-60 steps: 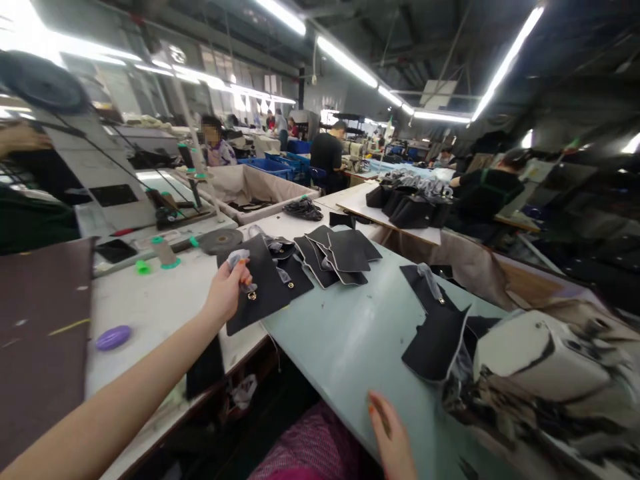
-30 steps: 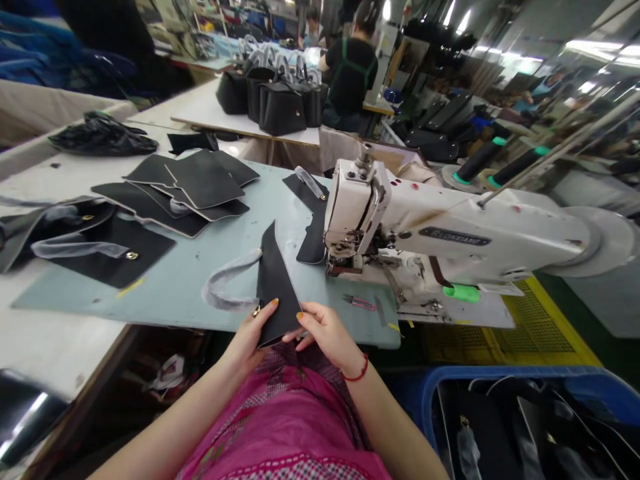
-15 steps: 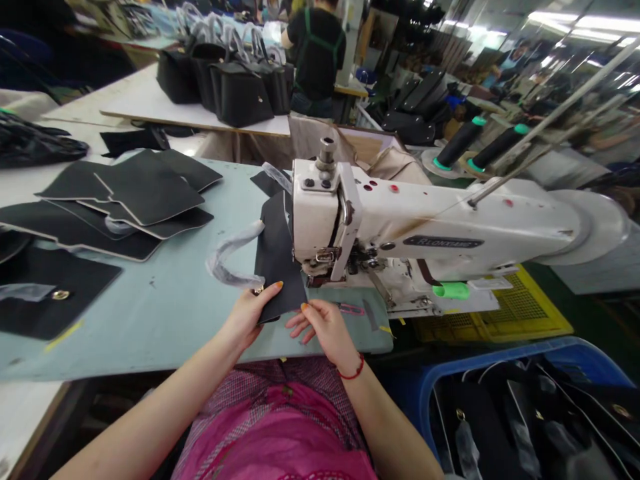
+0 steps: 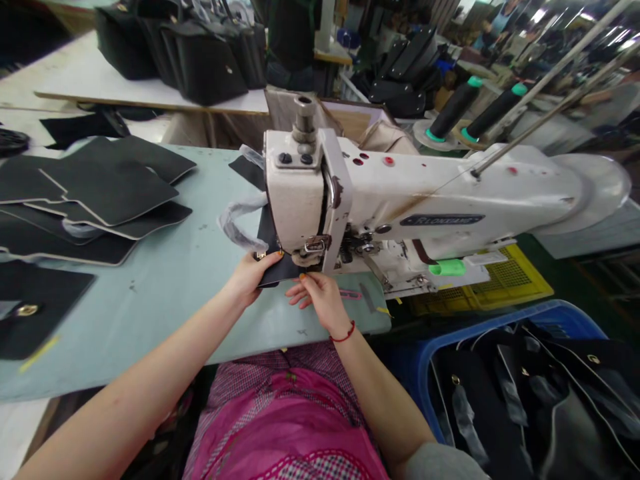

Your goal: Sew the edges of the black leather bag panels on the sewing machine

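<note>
Side by side but apart, two bare hands work at a black bag panel [image 4: 284,271] on a pale green tabletop [image 4: 190,320], its far part hidden behind the head of a white sewing machine [image 4: 425,193]. The left hand [image 4: 253,275] grips the panel's near left edge, thumb on top, beside a gold fitting [image 4: 261,255] and a looped, plastic-wrapped handle [image 4: 229,221]. The right hand [image 4: 321,298] has its thumb at the near right edge, other fingers loosely spread; whether it pinches cannot be told. Good handling probably means a flat panel, a straight-guided edge, the handle looped leftward, and fingertips clear of the machine's lower end.
</note>
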Tool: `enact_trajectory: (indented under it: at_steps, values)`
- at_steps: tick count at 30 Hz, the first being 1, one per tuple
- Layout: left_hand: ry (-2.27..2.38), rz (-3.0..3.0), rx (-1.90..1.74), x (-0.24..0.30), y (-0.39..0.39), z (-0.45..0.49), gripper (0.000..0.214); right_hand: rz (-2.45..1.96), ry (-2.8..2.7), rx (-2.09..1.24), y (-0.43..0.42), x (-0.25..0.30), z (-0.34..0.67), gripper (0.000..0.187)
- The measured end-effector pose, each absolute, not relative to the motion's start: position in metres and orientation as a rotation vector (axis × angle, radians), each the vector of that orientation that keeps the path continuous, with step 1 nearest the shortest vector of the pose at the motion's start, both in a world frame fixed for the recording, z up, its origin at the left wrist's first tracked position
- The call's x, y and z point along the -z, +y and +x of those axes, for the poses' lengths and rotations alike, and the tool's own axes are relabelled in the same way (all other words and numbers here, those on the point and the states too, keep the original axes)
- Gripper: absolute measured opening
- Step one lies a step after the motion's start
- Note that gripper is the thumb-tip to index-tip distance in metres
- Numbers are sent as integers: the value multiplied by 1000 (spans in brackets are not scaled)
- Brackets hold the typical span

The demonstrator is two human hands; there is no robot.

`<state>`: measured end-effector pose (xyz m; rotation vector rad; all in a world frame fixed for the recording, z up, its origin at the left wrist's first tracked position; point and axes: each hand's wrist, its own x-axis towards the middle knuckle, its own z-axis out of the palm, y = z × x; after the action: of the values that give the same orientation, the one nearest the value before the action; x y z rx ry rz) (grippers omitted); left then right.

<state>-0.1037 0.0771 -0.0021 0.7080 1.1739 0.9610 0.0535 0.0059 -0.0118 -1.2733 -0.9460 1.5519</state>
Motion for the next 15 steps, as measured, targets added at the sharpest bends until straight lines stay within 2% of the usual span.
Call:
enact_trajectory:
  at_steps: [7, 15]
  values:
    - [1156, 718, -937, 4, 79, -107, 43, -1258, -951, -1514, 5, 11, 51, 39]
    - [1073, 375, -635, 18, 73, -122, 27, -1307, -943, -1448, 1, 3, 46, 38]
